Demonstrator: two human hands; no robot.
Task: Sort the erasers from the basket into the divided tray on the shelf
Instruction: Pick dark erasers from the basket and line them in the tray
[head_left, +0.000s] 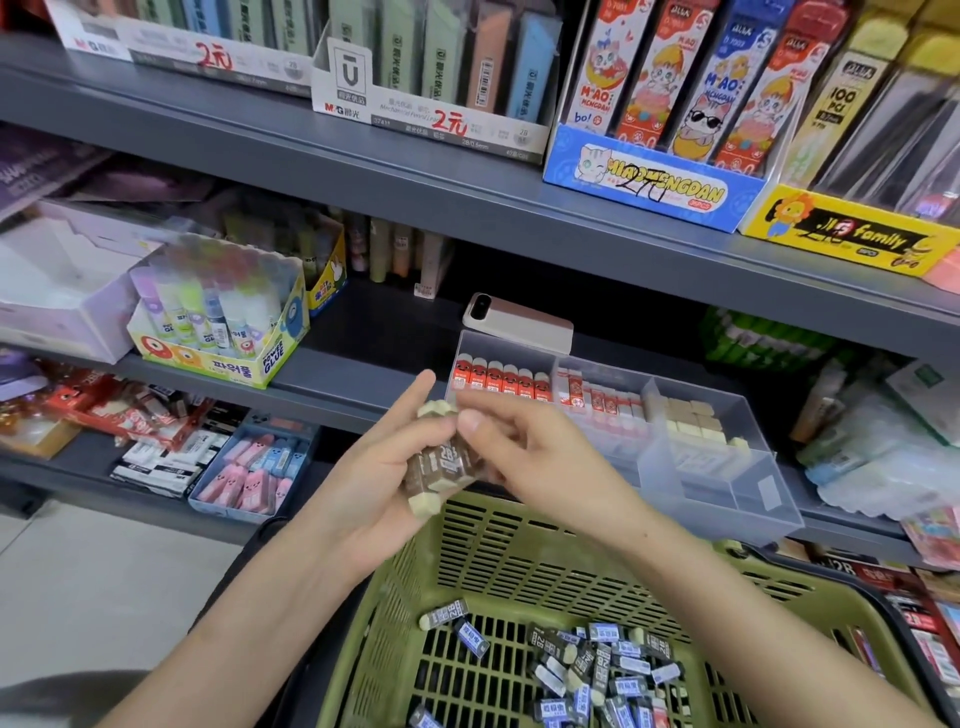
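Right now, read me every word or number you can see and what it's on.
"2B": brown eraser stack; dark erasers in green plastic basket.
"POWER GLUE": yellow glue box.
"MIAOMENGDAN": blue cardboard display box.
"family": yellow cardboard display box.
"2元": white cardboard box.
Other labels: too small.

Slotted green plastic basket (467, 566); clear smooth plastic tray (727, 499); matt grey shelf (363, 156).

Hands: two, left hand (384, 467) and right hand (524, 457)
Green basket (493, 551): one
Divided tray (769, 499): one
Red-sleeved erasers (498, 382): six
Brown-sleeved erasers (447, 467), held: count unclear
Phone (519, 322): one
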